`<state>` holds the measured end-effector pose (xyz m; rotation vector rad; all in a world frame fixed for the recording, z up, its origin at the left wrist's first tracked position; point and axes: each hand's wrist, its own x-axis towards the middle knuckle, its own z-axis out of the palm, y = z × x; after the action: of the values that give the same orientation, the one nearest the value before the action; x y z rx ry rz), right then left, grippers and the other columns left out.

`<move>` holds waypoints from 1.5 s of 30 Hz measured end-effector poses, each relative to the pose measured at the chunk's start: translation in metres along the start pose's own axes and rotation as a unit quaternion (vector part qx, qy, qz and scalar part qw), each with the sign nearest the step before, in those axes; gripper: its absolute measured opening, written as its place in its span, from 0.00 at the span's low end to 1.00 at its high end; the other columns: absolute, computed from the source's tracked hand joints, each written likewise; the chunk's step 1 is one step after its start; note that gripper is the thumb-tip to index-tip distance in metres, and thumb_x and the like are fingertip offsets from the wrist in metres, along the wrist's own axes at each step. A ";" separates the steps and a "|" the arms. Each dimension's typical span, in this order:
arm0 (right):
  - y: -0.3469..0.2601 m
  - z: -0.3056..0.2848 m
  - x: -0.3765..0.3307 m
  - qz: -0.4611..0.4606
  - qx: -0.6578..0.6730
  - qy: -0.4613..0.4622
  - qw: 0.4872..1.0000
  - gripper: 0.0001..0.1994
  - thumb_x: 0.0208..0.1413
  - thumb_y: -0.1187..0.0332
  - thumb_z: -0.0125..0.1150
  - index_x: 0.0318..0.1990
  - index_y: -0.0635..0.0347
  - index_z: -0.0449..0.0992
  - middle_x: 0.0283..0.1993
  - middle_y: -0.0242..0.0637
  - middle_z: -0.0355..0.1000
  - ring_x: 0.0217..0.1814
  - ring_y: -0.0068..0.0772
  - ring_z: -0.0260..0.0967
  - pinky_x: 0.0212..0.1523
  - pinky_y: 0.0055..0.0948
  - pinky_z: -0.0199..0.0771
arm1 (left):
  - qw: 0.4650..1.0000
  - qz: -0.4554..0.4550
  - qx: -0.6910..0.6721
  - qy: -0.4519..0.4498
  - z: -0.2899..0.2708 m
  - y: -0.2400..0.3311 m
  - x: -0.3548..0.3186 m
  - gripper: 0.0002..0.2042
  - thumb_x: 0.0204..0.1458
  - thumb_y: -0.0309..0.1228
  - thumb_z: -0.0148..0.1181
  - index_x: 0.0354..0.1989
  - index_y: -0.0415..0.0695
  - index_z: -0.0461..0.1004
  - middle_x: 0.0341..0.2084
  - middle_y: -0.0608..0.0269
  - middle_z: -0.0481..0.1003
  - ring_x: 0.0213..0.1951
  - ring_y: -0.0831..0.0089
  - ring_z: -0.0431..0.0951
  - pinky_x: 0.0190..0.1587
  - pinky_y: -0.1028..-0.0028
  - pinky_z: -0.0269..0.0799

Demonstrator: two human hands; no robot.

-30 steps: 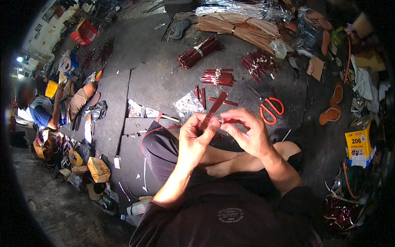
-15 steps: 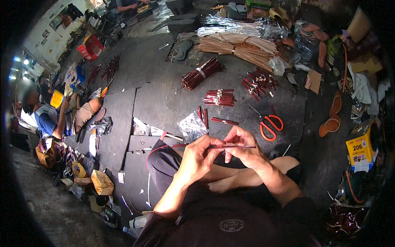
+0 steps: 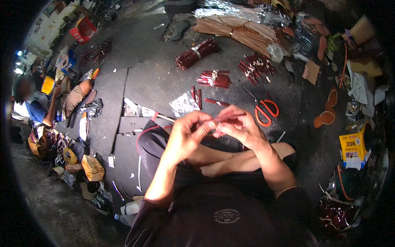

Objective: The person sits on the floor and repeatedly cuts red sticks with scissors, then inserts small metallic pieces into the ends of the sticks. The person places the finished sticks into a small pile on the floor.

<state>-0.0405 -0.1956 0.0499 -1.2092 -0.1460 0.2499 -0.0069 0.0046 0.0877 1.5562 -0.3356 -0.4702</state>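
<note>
At frame centre, the left hand [image 3: 187, 133] and right hand [image 3: 240, 128] meet, fingertips pinching a thin red stick [image 3: 225, 117]; its middle is hidden by fingers.

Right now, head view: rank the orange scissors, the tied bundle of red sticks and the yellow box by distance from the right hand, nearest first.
1. Orange scissors: on the floor just beyond the right hand, slightly to its right.
2. Yellow box: far to the right, by the clutter at the edge.
3. Tied bundle of red sticks: far ahead and to the left, on the floor.
The last two are close; the bundle looks slightly farther.
</note>
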 end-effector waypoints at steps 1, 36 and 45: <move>-0.001 0.002 0.001 0.013 0.006 0.016 1.000 0.14 0.60 0.71 0.61 0.50 0.65 0.69 0.45 0.42 0.74 0.44 0.33 0.77 0.45 0.28 0.79 | 1.000 0.003 -0.007 0.005 0.000 -0.003 0.002 0.08 0.57 0.30 0.62 0.38 0.37 0.76 0.30 0.67 0.78 0.35 0.81 0.75 0.41 0.79 0.70; -0.016 0.010 -0.011 -0.090 -0.164 0.054 0.981 0.07 0.60 0.75 0.60 0.43 0.66 0.73 0.42 0.37 0.75 0.44 0.27 0.77 0.44 0.26 0.78 | 0.997 0.011 -0.079 -0.012 -0.011 -0.036 0.012 0.09 0.65 0.30 0.46 0.48 0.39 0.68 0.34 0.67 0.73 0.29 0.83 0.65 0.34 0.81 0.64; -0.010 0.008 -0.008 -0.137 -0.276 0.098 0.946 0.06 0.58 0.76 0.61 0.41 0.66 0.74 0.39 0.41 0.76 0.43 0.31 0.78 0.43 0.27 0.78 | 0.994 -0.053 -0.015 0.093 0.001 -0.025 0.010 0.09 0.57 0.26 0.59 0.45 0.37 0.77 0.29 0.69 0.76 0.29 0.84 0.71 0.34 0.83 0.67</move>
<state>-0.0491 -0.1941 0.0626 -1.7423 -0.2174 -0.1712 -0.0001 -0.0001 0.0623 1.5806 -0.1030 -0.4072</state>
